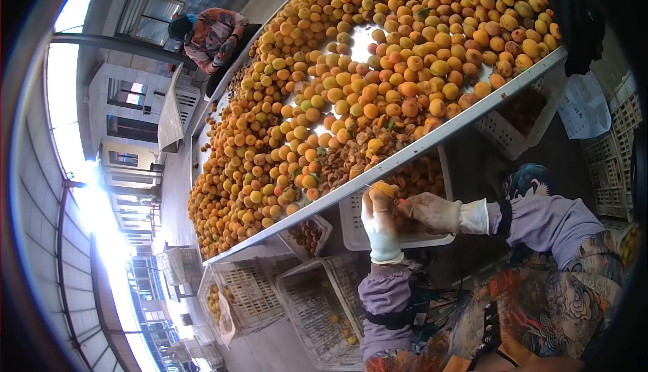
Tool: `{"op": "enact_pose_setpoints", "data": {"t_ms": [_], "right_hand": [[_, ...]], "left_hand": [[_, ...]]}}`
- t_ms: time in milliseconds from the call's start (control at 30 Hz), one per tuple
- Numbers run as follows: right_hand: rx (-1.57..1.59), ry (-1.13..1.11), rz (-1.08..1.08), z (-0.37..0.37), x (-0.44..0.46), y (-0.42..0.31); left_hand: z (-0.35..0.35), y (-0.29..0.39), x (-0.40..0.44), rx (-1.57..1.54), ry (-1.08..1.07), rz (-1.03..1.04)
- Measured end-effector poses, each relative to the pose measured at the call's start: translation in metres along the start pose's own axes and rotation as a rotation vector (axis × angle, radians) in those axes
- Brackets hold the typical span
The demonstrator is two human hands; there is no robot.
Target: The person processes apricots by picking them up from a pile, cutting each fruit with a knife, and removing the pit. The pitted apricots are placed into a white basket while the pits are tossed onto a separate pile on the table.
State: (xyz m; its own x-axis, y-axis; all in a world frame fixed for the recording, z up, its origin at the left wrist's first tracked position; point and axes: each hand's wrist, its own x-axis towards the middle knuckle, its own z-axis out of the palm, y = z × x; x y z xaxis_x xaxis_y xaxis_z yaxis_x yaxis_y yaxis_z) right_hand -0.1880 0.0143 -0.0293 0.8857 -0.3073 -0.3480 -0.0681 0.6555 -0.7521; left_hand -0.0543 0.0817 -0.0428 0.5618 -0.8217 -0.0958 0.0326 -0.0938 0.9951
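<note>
My left hand [382, 227], in a pale, stained glove, has its fingers closed around an apricot [385, 188] just outside the table's metal rim. Right beside it, my right hand [437, 213], in a similar glove, is closed with its fingertips close to the fruit. A small reddish bit shows at those fingertips, and a thin light line lies by the apricot; what the right hand grips is too small to make out. Below both hands stands a white crate [442, 240] with brownish, opened-looking fruit pieces [424, 176] in it.
Whole apricots [405, 68] cover the raised table, bounded by a metal rim [459, 123]. Brown fruit pieces [351, 159] are heaped near it. Plastic crates [317, 304] stand on the floor, another crate [513, 129] under the table. Another person [212, 38] sits across the table.
</note>
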Motion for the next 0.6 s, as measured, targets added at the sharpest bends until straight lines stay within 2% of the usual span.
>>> {"op": "enact_pose_setpoints", "data": {"t_ms": [33, 100, 133, 200, 233, 300, 333, 400, 533, 600], "right_hand": [[0.001, 0.002, 0.002, -0.007, 0.007, 0.011], [-0.699, 0.030, -0.681, -0.013, 0.021, 0.027], [-0.702, 0.030, -0.679, -0.012, 0.020, 0.027], [-0.160, 0.017, -0.135, -0.007, 0.015, 0.025], [-0.161, 0.017, -0.132, -0.010, 0.017, 0.030], [-0.580, 0.040, -0.562, -0.010, 0.019, 0.029], [-0.578, 0.043, -0.562, -0.008, 0.017, 0.023], [-0.099, 0.027, 0.127, 0.000, 0.008, 0.002], [0.024, 0.013, 0.179, -0.001, 0.010, 0.006], [-0.098, -0.082, 0.038, -0.004, 0.013, 0.011]], "left_hand": [[0.001, -0.002, 0.001, -0.001, -0.001, -0.003], [0.004, -0.007, 0.002, -0.253, -0.036, -0.060], [0.004, -0.007, 0.003, -0.257, -0.035, -0.059], [0.004, -0.006, 0.002, -0.390, -0.012, -0.201], [0.006, -0.005, 0.002, -0.392, -0.011, -0.203], [0.011, -0.003, 0.002, -0.243, 0.020, -0.053], [0.009, -0.004, 0.002, -0.242, 0.017, -0.054], [0.004, -0.005, 0.003, -0.157, 0.005, -0.079], [-0.002, 0.004, 0.000, -0.308, -0.027, -0.221], [-0.002, 0.000, 0.003, -0.386, -0.006, -0.178]]}}
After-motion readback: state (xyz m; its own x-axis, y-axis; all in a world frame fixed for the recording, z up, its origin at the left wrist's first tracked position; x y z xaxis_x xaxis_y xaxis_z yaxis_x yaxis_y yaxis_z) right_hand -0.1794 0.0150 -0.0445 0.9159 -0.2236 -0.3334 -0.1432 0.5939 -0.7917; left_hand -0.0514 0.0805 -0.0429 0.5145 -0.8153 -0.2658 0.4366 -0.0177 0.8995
